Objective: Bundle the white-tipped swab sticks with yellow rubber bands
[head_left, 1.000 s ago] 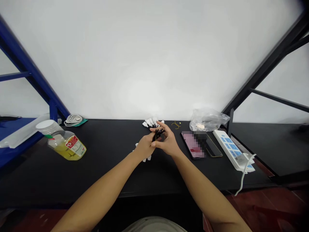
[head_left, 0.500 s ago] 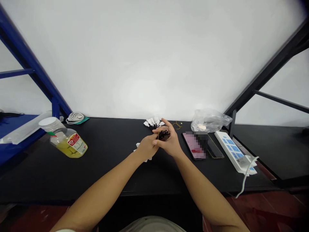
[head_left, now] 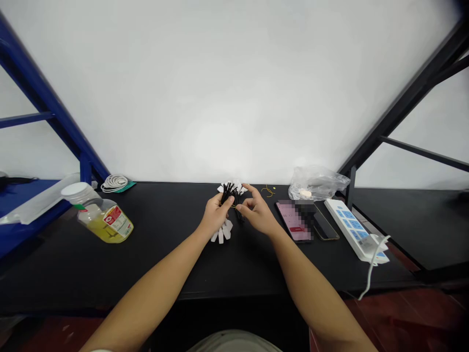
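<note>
My left hand is closed round a bundle of thin black strips. Flat white ends fan out below that hand, and the black ends stick up past its thumb. My right hand pinches a thin yellow elastic band between thumb and a finger, while its index finger points outward. The band stretches across to the bundle; how it runs round the strips is hidden. Behind both hands, more black strips with white ends lie on the black table.
Loose yellow bands lie near the wall, left of a clear plastic bag. Two phones and a white power strip are at right. A jar of yellow liquid and a coiled white cable stand left.
The bundle has turned in my left hand, so its black ends now point up and away and the white ends show below. My right hand has drawn apart from my left, pulling the band.
</note>
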Tool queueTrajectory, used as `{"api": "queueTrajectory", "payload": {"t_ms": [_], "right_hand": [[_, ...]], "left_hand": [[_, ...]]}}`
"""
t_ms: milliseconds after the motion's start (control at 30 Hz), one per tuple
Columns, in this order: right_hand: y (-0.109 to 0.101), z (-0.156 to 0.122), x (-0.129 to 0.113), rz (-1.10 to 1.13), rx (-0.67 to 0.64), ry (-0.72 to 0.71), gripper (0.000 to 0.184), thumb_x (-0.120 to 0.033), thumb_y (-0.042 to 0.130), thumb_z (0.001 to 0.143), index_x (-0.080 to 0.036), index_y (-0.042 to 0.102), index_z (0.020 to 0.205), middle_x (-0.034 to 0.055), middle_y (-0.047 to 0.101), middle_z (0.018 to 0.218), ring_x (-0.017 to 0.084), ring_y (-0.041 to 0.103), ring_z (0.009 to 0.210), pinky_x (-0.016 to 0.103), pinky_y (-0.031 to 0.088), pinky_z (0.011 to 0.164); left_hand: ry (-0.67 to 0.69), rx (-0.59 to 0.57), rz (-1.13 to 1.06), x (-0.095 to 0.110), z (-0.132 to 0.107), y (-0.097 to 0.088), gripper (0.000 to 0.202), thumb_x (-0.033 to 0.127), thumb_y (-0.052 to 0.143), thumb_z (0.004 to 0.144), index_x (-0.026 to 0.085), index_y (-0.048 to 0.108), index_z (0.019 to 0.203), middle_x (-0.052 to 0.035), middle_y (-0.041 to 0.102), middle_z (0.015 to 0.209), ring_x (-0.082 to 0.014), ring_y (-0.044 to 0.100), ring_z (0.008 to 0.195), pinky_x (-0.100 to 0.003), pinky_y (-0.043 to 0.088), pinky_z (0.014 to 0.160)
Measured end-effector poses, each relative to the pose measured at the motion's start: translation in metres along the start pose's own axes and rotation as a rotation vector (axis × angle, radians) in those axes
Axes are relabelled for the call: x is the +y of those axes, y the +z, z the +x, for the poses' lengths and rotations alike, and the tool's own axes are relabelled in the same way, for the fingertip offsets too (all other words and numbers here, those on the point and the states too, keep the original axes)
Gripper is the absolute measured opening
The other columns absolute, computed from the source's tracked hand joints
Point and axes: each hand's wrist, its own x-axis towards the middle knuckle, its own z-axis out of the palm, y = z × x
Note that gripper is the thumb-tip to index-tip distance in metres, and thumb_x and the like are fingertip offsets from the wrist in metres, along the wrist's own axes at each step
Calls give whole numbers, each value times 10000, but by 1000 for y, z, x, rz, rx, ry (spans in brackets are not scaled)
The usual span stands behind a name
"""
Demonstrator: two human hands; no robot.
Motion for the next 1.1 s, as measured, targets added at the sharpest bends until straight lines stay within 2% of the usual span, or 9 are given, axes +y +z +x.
{"api": "queueTrajectory", "payload": {"t_ms": [133,267,400,467,600,733,833,967,1100], "right_hand": [[-2,4,-2,312,-31,22,527,-306,674,824,-191,555,1325,-65,577,577,150,565,624,288,444,666],[-1,9,-4,575,95,3,317,-324,662,795,-207,678,1089,-57,483,470,204,613,750,341,483,777],[0,11,-2,723,190,29,179,-388,646,836,-266,646,967,-83,322,445,185,534,611,331,489,686],[1,11,-2,771,205,66,176,-382,659,828,-279,621,966,-86,342,481,162,454,524,311,460,593],[6,9,-1,801,131,118,269,-346,704,784,-265,613,1023,-69,547,603,106,357,433,275,385,495],[9,6,-1,726,-18,114,306,-395,724,797,-237,623,1037,-28,661,676,119,500,487,269,428,531],[7,6,-1,682,-57,124,323,-421,732,805,-219,638,1038,-14,683,687,135,573,538,278,484,577],[5,8,1,632,20,169,295,-408,755,785,-198,645,960,-17,661,614,126,561,489,248,476,515],[5,11,5,620,51,201,298,-401,759,775,-189,636,943,-14,662,590,119,551,460,231,459,477]], "left_hand": [[12,-14,-58,-4,1,1,443,601,620,853,179,532,747,69,460,519,-94,468,457,-226,398,484],[49,-105,-46,-3,-7,7,445,608,596,871,179,539,767,69,455,529,-91,467,467,-235,434,516],[36,-163,-2,-1,-11,10,439,597,609,869,185,518,744,67,460,526,-79,434,443,-222,396,479],[29,-146,-2,-1,-11,11,437,590,620,862,186,515,735,67,460,519,-80,438,445,-219,392,474],[84,-12,-53,1,-12,9,421,581,592,885,186,522,761,54,498,544,-95,497,487,-231,435,519],[198,86,5,3,-19,7,382,559,535,933,188,545,841,21,581,624,-118,574,568,-253,479,588],[234,30,91,1,-22,6,366,552,559,923,186,567,897,-3,637,694,-129,613,610,-266,500,623],[195,-87,136,-5,-19,10,401,583,565,906,184,585,932,0,634,713,-125,596,598,-251,475,591],[191,-92,112,-10,-18,14,398,581,509,937,189,574,932,7,609,726,-116,569,619,-231,442,584]]}}
